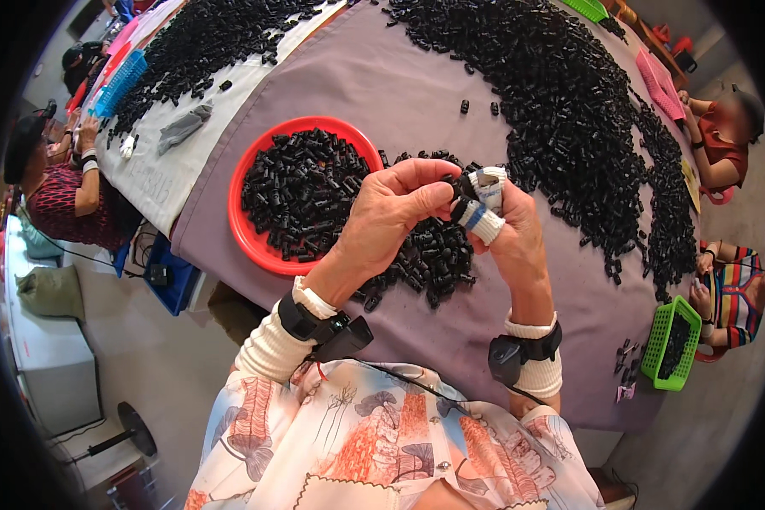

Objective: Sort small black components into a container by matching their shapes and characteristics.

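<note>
My left hand [391, 204] is closed in a pinch at a small black plastic piece [456, 184], over the near middle of the table. Facing it, my right hand [514, 229] is also closed around the piece; white finger covers with blue stripes wrap its fingers and partly hide the grip. Below both hands lies a loose pile of similar black pieces [429, 263]. A round red basin [240, 223] filled with more of them stands left of the pile, beside my left wrist.
A large heap of black pieces [561, 127] spreads across the far right of the cloth-covered table [314, 76]. Near the right edge stands a green basket [653, 357]. Two people sit at the right; others work at the left table beside a blue basket [121, 82].
</note>
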